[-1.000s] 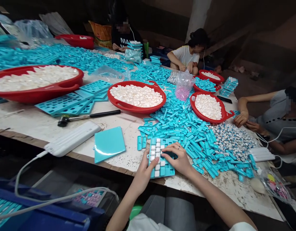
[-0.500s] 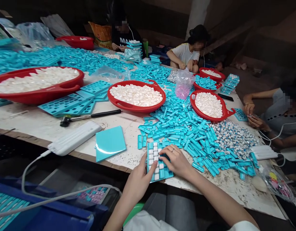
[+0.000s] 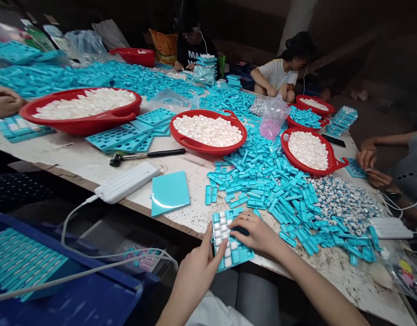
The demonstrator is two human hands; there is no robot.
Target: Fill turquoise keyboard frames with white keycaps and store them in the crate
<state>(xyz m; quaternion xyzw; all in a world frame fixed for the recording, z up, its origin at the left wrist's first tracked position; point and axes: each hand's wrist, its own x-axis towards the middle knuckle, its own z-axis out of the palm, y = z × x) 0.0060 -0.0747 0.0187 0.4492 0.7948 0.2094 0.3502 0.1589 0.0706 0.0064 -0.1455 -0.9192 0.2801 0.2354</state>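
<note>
A turquoise panel with rows of small white keys and several turquoise ones is tilted at the table's front edge. My left hand grips its left side, the thumb lying over the white keys and the fingers behind. Over the panel's upper part, my right hand is bent in a pinch, thumb and fingertips together at a white key in the middle rows. The fingertips partly hide that key. Beyond the panel lies a heap of loose turquoise strips.
Red basins hold white keys. A hammer, a white power bank with a cable and a flat turquoise plate lie to the left. A blue crate stands below. Co-workers' hands are at the right, back and left.
My view has swung left, so everything sits further right, and a co-worker's hand shows at the left edge. Both my hands stay on the panel.
</note>
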